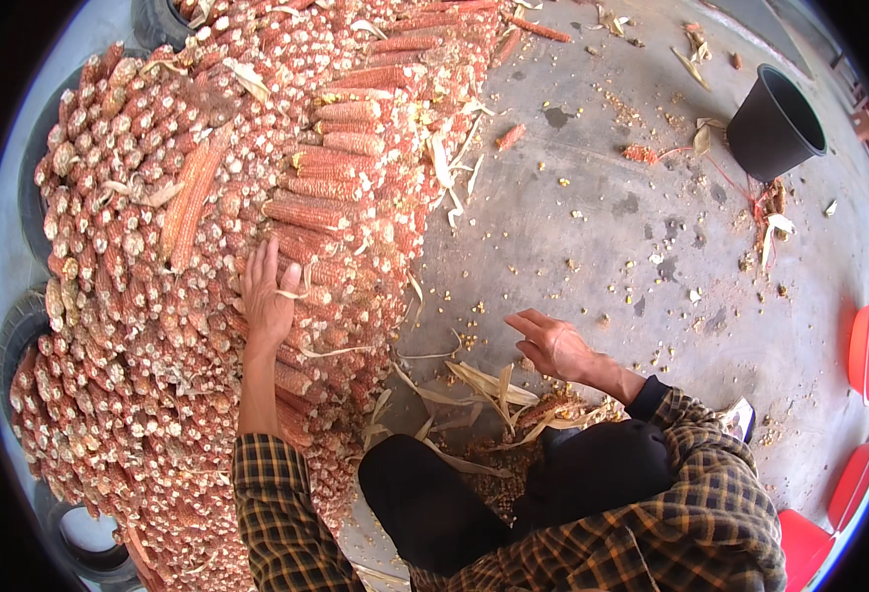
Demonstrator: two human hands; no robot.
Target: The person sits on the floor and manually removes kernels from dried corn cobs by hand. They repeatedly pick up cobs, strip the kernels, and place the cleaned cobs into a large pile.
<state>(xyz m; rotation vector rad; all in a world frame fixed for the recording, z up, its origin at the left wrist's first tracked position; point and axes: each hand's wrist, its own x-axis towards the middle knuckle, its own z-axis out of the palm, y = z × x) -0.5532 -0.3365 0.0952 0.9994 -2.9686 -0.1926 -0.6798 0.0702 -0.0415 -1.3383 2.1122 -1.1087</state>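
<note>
A large stacked pile of reddish corncobs [145, 333] fills the left side, mostly with cob ends facing up. My left hand [268, 292] lies flat on the pile, palm down, its fingers pointing away from me and slightly spread, beside a row of cobs lying crosswise. Two longer orange-red cobs [196, 196] rest on top, up and to the left of that hand. My right hand [553, 344] hovers over the concrete floor, holding nothing visible, its fingers partly bent towards the pile. Dry husks [490, 385] and loose kernels lie between my knees and the pile.
A black plastic bucket [764, 137] stands at the upper right, near red string. Red basins [865, 348] sit along the right rim. Tires [16, 325] border the pile on the left. Kernels, husks and a cob piece [510, 137] are scattered over the concrete floor [597, 244].
</note>
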